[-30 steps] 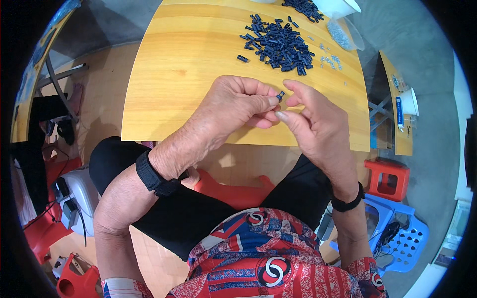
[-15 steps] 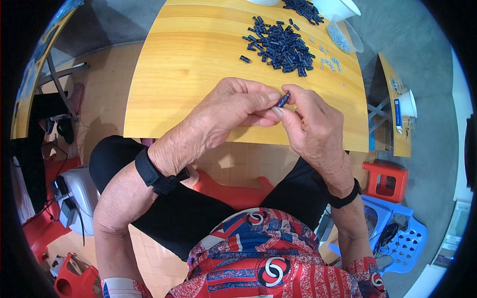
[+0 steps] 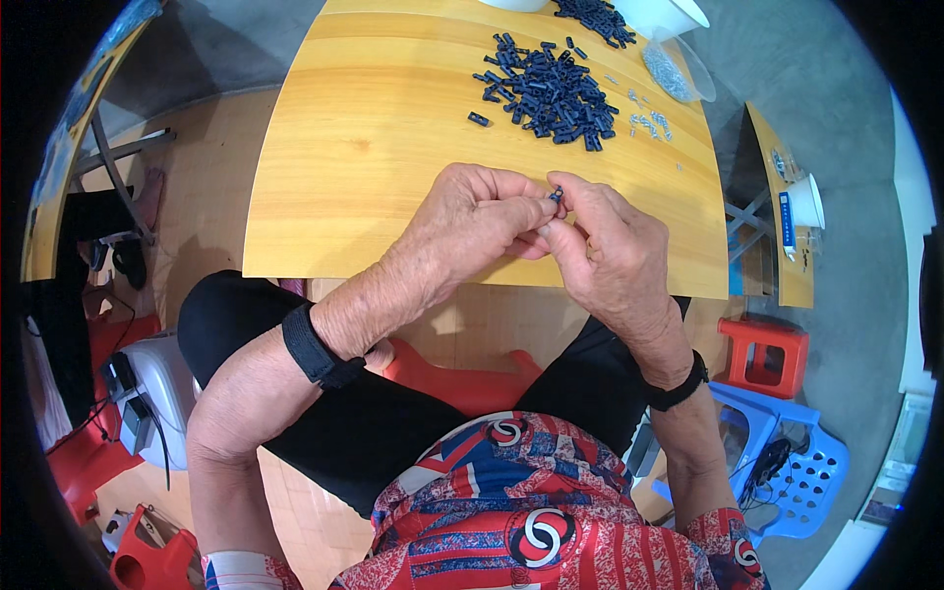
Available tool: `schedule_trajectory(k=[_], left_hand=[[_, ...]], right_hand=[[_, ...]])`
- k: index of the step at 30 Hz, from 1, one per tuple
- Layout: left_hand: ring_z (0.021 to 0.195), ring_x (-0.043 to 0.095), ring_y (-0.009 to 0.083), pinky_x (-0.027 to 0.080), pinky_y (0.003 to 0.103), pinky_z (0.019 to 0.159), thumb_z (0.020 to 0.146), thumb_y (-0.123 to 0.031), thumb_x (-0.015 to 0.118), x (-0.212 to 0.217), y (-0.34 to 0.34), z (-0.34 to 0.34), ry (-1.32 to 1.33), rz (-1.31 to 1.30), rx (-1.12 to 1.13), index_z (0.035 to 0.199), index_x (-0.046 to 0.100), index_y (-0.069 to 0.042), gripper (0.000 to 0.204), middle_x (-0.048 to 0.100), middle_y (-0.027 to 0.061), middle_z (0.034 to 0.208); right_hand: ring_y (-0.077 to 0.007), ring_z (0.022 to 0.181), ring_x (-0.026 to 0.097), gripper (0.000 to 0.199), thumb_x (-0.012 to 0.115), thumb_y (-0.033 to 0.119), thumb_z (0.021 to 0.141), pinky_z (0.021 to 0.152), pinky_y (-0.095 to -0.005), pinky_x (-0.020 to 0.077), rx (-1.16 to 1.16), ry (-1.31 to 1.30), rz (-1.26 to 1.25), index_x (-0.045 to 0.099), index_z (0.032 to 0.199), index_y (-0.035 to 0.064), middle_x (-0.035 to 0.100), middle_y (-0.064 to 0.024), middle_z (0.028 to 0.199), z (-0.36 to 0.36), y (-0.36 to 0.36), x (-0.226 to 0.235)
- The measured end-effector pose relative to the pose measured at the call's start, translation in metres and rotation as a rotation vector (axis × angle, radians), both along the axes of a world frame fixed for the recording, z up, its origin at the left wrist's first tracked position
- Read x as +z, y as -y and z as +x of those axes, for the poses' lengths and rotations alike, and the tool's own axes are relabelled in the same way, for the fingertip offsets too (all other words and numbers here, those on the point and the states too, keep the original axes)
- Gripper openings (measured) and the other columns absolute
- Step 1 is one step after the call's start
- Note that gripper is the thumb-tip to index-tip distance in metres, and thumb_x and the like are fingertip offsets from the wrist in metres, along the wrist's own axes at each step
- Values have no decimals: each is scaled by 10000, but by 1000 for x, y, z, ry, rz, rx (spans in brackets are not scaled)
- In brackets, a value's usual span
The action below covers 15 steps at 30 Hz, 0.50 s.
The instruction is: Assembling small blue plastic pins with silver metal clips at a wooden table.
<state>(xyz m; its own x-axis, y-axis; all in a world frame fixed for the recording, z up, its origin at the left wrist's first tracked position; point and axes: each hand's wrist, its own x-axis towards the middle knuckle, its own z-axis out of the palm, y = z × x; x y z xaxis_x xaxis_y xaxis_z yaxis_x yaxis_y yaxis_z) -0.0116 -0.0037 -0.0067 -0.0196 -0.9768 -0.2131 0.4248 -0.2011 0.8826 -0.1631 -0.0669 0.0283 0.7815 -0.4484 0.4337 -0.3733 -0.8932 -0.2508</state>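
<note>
The left hand (image 3: 472, 211) and right hand (image 3: 621, 246) meet at the fingertips, on the near side of the big heap. The left thumb and forefinger pinch a small, dark-blue, plastic-looking piece (image 3: 557, 195); the right thumb and forefinger have closed on it too. A second ago the right fingers stood spread apart from it, and half a second ago more of its length showed. The change seems to mean that both hands now work on this one piece. Fingers cover most of it, so whether anything is fitted in it I cannot tell.

Beneath lies a yellow, wood-grained surface (image 3: 339, 202). A single dark-blue tubular piece (image 3: 478, 119) sits apart, just left of the big heap of dark-blue plastic-looking pieces (image 3: 559, 96). Right of that heap are scattered small silvery pieces (image 3: 655, 120). Beyond its right side, a clear round plastic tub (image 3: 701, 85) holds more silvery bits. Behind it are a smaller dark-blue heap (image 3: 596, 20) and a white bowl (image 3: 671, 14).
</note>
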Motion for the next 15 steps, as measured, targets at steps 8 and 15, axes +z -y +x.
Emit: schedule_trajectory(k=[8,15], left_hand=[[771,642,135,542,243,738,893,-115,552,0,2,-2,62,17,4,935,649,36,185,656,96,851],[757,637,129,540,250,739,886,-119,563,2,2,-1,57,33,4,926,652,33,180,657,91,845]], right_hand=[[-260,641,614,299,659,73,717,535,-342,492,-11,-13,-5,562,996,23,588,-95,737,-2,1,-3],[-259,660,622,328,703,130,711,551,-336,494,-77,24,98,561,987,24,605,-111,763,-4,0,1]])
